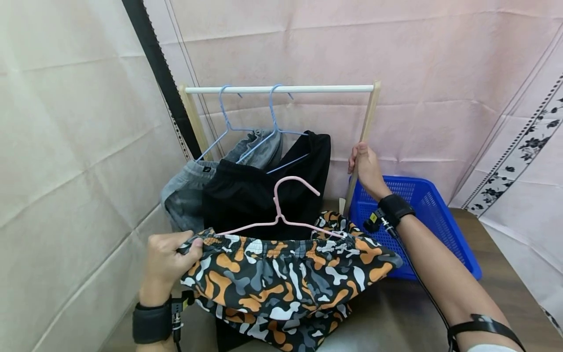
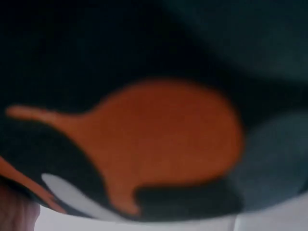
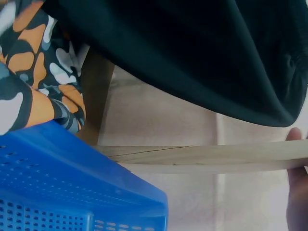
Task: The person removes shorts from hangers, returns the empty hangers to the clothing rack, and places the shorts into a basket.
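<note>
My left hand (image 1: 169,259) grips the left end of the waistband of camouflage-patterned shorts (image 1: 272,278) in orange, grey, white and black. A pink hanger (image 1: 280,218) sits in the waistband, its hook standing free above the cloth. In the left wrist view the patterned cloth (image 2: 168,134) fills nearly everything. My right hand (image 1: 367,168) holds the right wooden post (image 1: 372,105) of a small clothes rack. The right wrist view shows the same post (image 3: 202,156) with fingers (image 3: 296,192) around it at the right edge.
From the rack's white bar (image 1: 334,89), blue hangers (image 1: 272,110) carry black bottoms (image 1: 237,190) and grey-blue denim bottoms (image 1: 182,181). A blue plastic basket (image 1: 459,244) stands on the wooden table (image 1: 492,259) to the right. Light cloth walls (image 1: 440,73) enclose the space.
</note>
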The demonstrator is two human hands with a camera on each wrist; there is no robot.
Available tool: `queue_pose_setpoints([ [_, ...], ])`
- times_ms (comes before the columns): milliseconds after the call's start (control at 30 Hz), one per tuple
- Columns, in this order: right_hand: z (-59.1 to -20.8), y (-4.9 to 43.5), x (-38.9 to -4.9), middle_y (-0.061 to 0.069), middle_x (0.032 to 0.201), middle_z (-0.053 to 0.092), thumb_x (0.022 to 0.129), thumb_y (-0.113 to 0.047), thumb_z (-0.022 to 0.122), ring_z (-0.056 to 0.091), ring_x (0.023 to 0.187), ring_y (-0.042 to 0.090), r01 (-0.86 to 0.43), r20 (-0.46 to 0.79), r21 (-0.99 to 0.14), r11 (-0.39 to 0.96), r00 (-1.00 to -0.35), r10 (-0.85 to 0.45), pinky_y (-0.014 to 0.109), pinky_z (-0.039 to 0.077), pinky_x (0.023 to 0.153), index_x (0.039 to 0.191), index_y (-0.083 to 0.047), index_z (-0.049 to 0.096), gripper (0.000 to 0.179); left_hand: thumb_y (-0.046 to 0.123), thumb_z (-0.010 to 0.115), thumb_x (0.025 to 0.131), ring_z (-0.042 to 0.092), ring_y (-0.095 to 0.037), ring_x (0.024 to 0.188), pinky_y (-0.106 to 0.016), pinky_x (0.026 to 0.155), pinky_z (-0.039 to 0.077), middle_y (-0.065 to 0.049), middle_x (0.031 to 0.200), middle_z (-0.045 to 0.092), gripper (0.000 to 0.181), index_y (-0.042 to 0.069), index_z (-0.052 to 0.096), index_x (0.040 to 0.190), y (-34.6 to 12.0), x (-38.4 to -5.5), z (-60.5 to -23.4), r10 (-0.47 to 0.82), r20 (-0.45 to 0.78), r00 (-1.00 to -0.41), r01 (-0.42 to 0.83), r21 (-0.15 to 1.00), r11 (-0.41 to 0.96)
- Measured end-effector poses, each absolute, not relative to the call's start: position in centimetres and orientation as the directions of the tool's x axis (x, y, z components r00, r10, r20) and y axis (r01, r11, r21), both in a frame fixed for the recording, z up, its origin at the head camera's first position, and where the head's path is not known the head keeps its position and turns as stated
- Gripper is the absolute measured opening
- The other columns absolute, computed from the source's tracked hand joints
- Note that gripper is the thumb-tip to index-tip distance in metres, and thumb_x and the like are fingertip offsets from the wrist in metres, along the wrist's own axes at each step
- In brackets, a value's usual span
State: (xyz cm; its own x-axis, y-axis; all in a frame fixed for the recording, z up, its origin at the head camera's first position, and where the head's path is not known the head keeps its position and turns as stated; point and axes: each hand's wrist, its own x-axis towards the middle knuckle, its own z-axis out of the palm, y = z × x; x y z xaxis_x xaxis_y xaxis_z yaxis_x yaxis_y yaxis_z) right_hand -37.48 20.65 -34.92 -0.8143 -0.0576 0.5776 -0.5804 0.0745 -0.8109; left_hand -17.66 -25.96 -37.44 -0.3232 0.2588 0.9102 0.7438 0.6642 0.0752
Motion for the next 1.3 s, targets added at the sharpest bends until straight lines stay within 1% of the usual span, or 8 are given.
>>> queue_pose_setpoints([
  [200,-34.7,22.6,-35.3,0.022,0.136,0.046,0.116,-0.044,0.024,0.049,0.123,0.03,-0.493,0.496,-0.847,0.2,-0.868,-0.04,0.05,0.039,0.11,0.141,0.005,0.039,0.057,0.03,0.054,0.096,0.013,0.005,0.047,-0.012,0.045,0.011,0.014,0.051,0.025,0.046,0.025,0.031,0.056,-24.3,-18.8,-38.6,0.24,0.926,-0.29,0.7,0.035,0.713],
  [267,-34.1,23.9,-33.5,0.016,0.14,0.042,0.116,-0.043,0.026,0.043,0.127,0.027,-0.468,0.474,-0.852,0.236,-0.88,-0.033,0.044,0.034,0.112,0.147,0.0,0.035,0.053,0.031,0.054,0.097,0.011,0.005,0.047,-0.012,0.045,0.01,0.014,0.051,0.022,0.048,0.024,0.03,0.056,-23.7,-19.1,-38.7,0.232,0.933,-0.276,0.691,0.024,0.723],
  [433,-32.8,26.6,-27.2,0.01,0.125,0.054,0.118,-0.035,0.028,0.05,0.106,0.015,-0.475,0.392,-0.766,0.433,-0.879,-0.271,0.026,0.042,0.09,0.139,-0.006,0.05,0.042,0.033,0.053,0.099,0.006,0.004,0.049,-0.013,0.047,0.007,0.013,0.052,0.019,0.051,0.023,0.027,0.056,-23.1,-19.6,-38.8,0.219,0.943,-0.25,0.685,0.012,0.728],
  [567,-33.5,26.6,-22.4,0.005,0.12,0.067,0.116,-0.024,0.041,0.062,0.104,0.013,-0.544,0.334,-0.613,0.572,-0.835,-0.437,0.029,0.053,0.087,0.135,-0.011,0.061,0.031,0.039,0.052,0.103,0.006,0.004,0.049,-0.014,0.047,0.006,0.013,0.051,0.019,0.056,0.023,0.027,0.056,-23.1,-19.8,-38.8,0.219,0.945,-0.244,0.677,0.005,0.736],
  [767,-35.6,25.7,-18.2,-0.01,0.104,0.065,0.109,-0.017,0.061,0.057,0.085,0.006,-0.627,0.426,-0.477,0.616,-0.778,-0.462,0.027,0.05,0.068,0.126,-0.018,0.067,0.018,0.043,0.051,0.105,0.005,0.003,0.048,-0.014,0.046,0.006,0.013,0.05,0.019,0.058,0.023,0.028,0.055,-22.9,-20.2,-38.9,0.213,0.945,-0.247,0.682,0.013,0.731],
  [967,-37.1,25.9,-16.7,-0.015,0.096,0.054,0.099,-0.01,0.074,0.047,0.075,0.0,-0.689,0.582,-0.332,0.644,-0.687,-0.435,0.019,0.039,0.062,0.128,-0.017,0.068,0.031,0.042,0.052,0.105,0.007,0.004,0.05,-0.014,0.046,0.008,0.013,0.051,0.02,0.058,0.022,0.029,0.055,-22.1,-20.9,-39.0,0.212,0.945,-0.251,0.721,0.036,0.692],
  [1133,-37.2,26.0,-16.8,-0.014,0.092,0.049,0.103,-0.026,0.071,0.038,0.067,-0.003,-0.721,0.661,-0.196,0.665,-0.598,-0.453,0.012,0.032,0.057,0.129,-0.013,0.068,0.03,0.042,0.052,0.105,0.008,0.004,0.048,-0.014,0.045,0.009,0.012,0.05,0.021,0.059,0.022,0.029,0.055,-21.2,-21.4,-39.0,0.203,0.943,-0.264,0.734,0.06,0.676],
  [1300,-37.2,26.0,-16.9,-0.012,0.087,0.051,0.11,-0.048,0.049,0.038,0.063,-0.005,-0.72,0.691,-0.111,0.685,-0.552,-0.467,0.011,0.031,0.054,0.121,-0.012,0.07,0.043,0.042,0.051,0.106,0.009,0.003,0.047,-0.013,0.044,0.01,0.012,0.05,0.021,0.059,0.022,0.029,0.055,-20.3,-21.8,-39.1,0.208,0.937,-0.281,0.745,0.076,0.663],
])
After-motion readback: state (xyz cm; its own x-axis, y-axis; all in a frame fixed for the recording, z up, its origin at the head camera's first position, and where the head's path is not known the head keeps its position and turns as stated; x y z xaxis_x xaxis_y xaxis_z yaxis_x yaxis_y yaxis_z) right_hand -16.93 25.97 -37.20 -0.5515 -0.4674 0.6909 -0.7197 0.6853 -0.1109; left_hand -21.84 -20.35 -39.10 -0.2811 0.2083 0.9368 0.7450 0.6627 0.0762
